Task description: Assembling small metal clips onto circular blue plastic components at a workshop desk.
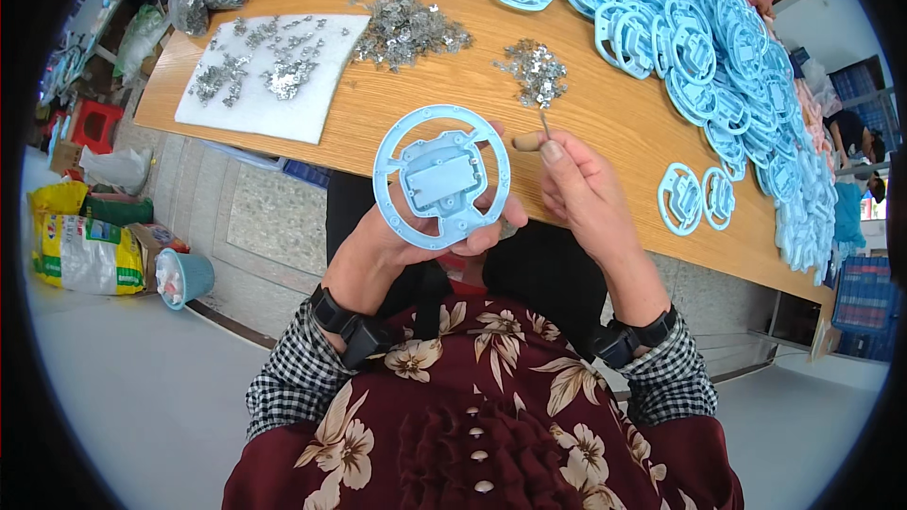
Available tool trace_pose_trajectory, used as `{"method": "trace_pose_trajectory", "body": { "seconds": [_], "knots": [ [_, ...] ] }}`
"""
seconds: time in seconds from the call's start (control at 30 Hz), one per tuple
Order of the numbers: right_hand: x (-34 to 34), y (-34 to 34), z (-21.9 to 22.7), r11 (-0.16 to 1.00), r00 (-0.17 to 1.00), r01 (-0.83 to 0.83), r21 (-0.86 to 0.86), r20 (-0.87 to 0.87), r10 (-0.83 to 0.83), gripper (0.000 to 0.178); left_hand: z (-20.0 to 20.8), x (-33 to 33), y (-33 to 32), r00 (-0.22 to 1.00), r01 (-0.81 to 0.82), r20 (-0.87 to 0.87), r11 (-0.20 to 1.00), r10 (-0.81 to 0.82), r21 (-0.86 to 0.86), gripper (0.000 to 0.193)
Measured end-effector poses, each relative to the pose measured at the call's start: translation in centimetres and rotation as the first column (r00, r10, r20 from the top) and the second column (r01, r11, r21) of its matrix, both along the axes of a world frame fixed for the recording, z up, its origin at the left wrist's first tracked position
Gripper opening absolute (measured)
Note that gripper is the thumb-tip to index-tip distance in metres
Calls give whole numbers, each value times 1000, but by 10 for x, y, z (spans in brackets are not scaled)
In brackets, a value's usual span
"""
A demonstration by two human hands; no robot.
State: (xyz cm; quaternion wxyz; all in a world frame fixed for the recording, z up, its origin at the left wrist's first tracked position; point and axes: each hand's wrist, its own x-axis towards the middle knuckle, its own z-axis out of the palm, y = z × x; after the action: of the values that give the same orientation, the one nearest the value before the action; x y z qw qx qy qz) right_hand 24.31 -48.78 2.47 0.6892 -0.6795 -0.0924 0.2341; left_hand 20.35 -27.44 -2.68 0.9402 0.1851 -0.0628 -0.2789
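Observation:
My left hand [378, 231] is closed round the lower part of a light blue plastic toy steering wheel [442, 179]. The wheel has a raised rectangular housing in its middle and faces up at the table's near edge. To its right, my right hand [586, 184] pinches a thin metal tool [544, 125] between thumb and fingers; its exact kind cannot be told. A tan-brown piece [527, 142] shows at those fingertips, partly hidden. Just beyond the tool's tip lies a small heap of shiny metal pieces [540, 76].
A larger heap of metal pieces [406, 28] lies further left, beside a white foam sheet [255, 118] with more pieces scattered on it. Many blue wheels [694, 57] are piled along the right. Two loose wheel parts [680, 198] lie nearer. Floor: blue bin [194, 279], red stool [94, 125].

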Motion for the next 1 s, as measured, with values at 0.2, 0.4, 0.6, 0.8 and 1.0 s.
{"method": "trace_pose_trajectory", "body": {
  "seconds": [0.2, 0.4, 0.6, 0.8, 1.0],
  "knots": [
    [-20, -40, 1, 977, 974, 163, -137, 181, -138, 33, 0, 15, -20, 988, 121, 103, 992, -119, -19, 63],
    [-41, -109, -21, 831, 717, 506, -229, 648, -258, 15, 27, 39, -53, 972, 178, 122, 969, -201, 174, 67],
    [-55, -166, -30, 568, 498, 770, -289, 830, -252, 14, 73, 77, -119, 873, -25, 270, 515, -406, 857, 41],
    [-57, -193, -44, 490, 454, 815, -311, 867, -206, 16, 78, 112, -184, 774, 125, 282, 573, -567, 810, 45],
    [-55, -197, -43, 518, 462, 801, -300, 860, -216, 16, 72, 121, -200, 789, 405, 240, 772, -566, 490, 81]
  ]
}}
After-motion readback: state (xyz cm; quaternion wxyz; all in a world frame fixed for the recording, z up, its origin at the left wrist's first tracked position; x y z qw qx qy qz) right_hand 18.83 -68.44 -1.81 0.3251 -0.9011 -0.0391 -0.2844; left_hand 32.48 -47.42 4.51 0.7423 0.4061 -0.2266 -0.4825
